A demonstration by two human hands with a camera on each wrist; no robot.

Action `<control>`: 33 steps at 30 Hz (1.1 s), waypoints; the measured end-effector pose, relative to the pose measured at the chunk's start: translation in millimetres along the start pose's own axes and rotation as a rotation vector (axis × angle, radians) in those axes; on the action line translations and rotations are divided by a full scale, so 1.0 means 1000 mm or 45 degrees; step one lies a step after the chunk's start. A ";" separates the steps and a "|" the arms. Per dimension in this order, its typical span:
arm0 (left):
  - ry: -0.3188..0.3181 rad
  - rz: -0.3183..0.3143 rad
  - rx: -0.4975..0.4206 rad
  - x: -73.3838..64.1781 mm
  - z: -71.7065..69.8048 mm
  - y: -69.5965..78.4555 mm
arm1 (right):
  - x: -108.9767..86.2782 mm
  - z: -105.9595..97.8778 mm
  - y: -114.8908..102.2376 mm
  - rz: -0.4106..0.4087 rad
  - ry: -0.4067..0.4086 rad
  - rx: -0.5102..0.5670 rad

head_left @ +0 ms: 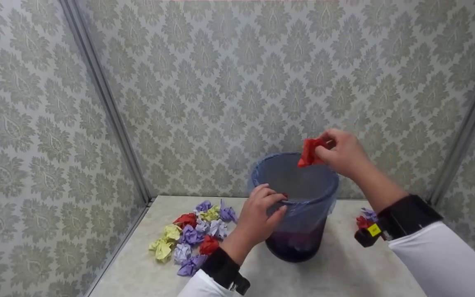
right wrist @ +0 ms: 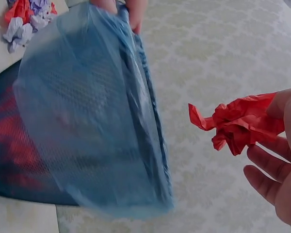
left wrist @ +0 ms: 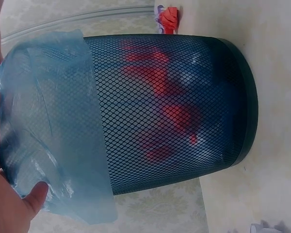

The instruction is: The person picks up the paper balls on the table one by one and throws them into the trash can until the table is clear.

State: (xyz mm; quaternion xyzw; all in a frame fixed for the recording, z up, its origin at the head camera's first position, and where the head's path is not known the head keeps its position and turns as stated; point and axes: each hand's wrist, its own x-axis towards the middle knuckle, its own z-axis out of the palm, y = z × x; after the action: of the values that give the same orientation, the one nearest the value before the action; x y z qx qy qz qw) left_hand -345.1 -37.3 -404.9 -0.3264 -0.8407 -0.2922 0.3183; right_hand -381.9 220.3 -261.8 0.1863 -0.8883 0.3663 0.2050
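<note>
A dark mesh waste bin [left wrist: 150,116], lined with a translucent blue bag [right wrist: 87,107], stands upright on the table. My left hand [head_left: 260,212] grips its near-left rim, fingers over the edge and thumb outside on the bag. Above the bin's far-right rim, my right hand [head_left: 342,152] pinches a crumpled piece of red paper [head_left: 312,152] between thumb and fingers. That same red paper [right wrist: 247,124] shows beside the bag's mouth in the right wrist view. Through the mesh, blurred red and pale shapes appear inside the bin.
Left of the bin lies a pile of crumpled paper balls, including a purple one [head_left: 192,234], a yellow one [head_left: 161,248] and a red one [head_left: 209,245]. A small red ball [head_left: 363,222] and a purple ball [head_left: 369,213] lie near my right wrist. Patterned walls [head_left: 237,82] stand behind and beside the table.
</note>
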 end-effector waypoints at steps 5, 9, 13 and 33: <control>-0.006 -0.017 -0.006 -0.001 0.000 -0.001 | 0.006 0.031 -0.006 0.031 -0.126 -0.030; -0.010 -0.039 -0.008 -0.001 0.000 -0.001 | 0.008 0.051 -0.008 0.042 -0.236 -0.078; -0.003 -0.037 0.004 -0.001 0.001 -0.002 | 0.008 0.061 -0.007 0.003 -0.285 -0.130; -0.017 -0.067 -0.035 0.000 0.001 0.002 | -0.018 -0.005 0.072 0.092 -0.245 -0.204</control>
State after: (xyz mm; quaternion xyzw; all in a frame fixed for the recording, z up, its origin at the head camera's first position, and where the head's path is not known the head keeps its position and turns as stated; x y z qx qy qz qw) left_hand -344.1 -35.5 -405.1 -0.3103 -0.8470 -0.3100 0.3004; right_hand -399.8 275.0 -308.6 0.1714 -0.9364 0.2818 0.1198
